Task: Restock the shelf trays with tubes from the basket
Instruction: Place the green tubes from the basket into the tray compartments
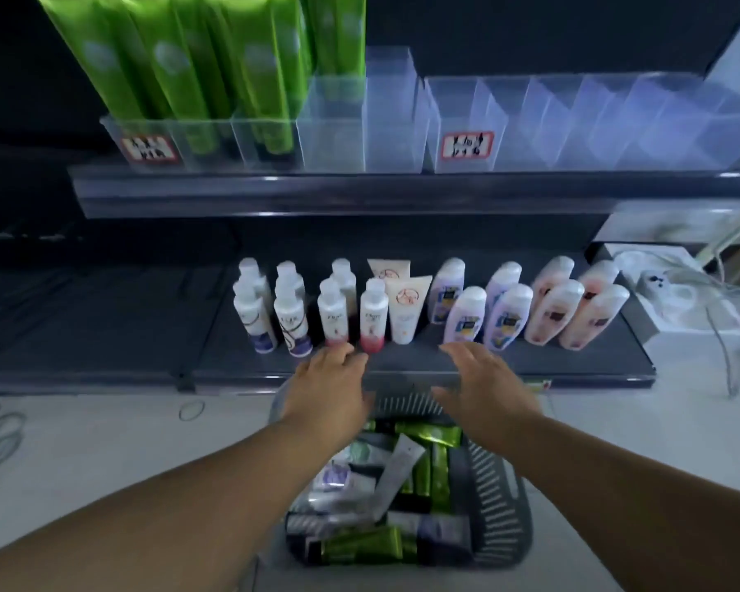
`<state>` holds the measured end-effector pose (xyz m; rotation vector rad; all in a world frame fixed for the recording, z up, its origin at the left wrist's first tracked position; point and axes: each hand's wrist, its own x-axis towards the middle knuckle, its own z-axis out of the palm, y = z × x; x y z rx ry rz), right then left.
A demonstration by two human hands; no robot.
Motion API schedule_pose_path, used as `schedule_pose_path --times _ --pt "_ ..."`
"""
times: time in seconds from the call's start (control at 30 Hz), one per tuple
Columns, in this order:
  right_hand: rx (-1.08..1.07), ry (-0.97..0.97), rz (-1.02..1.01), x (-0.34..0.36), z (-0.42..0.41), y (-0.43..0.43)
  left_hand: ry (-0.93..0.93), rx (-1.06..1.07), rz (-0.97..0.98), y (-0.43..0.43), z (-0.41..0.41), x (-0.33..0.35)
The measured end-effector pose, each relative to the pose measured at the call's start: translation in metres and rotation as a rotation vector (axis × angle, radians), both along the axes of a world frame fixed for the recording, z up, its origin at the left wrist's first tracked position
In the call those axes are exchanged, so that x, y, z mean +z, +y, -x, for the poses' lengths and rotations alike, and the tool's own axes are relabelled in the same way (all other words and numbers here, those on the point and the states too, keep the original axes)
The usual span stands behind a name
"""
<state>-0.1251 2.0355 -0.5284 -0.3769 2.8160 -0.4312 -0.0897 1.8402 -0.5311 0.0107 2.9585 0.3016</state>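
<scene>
A dark grey slatted basket (498, 497) sits on the floor below me, holding several green, white and grey tubes (438, 467). My left hand (330, 386) and my right hand (483, 386) hover side by side above its far end, fingers spread, both holding nothing. On the upper shelf, a clear tray at the left (197, 143) holds several tall green tubes (180, 66) standing upright. Its right compartments show nothing inside. The clear divided tray at the right (594, 134), with a red-framed label, also holds nothing.
The lower shelf (402, 365) carries rows of small white bottles, two cream tubes and pink and purple bottles, just beyond my fingertips. A white box with cables (676, 292) stands at the right. Cables lie on the pale floor.
</scene>
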Motion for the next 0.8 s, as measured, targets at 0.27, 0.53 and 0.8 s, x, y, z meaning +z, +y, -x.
schedule_pose_path --times 0.27,0.53,0.8 --pt "0.021 -0.229 -0.112 -0.097 0.004 0.025 -0.265 0.011 0.004 -0.018 -0.002 -0.107" --pt "0.026 -0.441 -0.143 -0.164 0.015 0.023 -0.43 -0.051 0.002 -0.014 0.011 -0.185" --pt "0.096 -0.535 -0.141 -0.224 0.049 0.011 -0.482 -0.153 0.003 -0.015 0.049 -0.23"
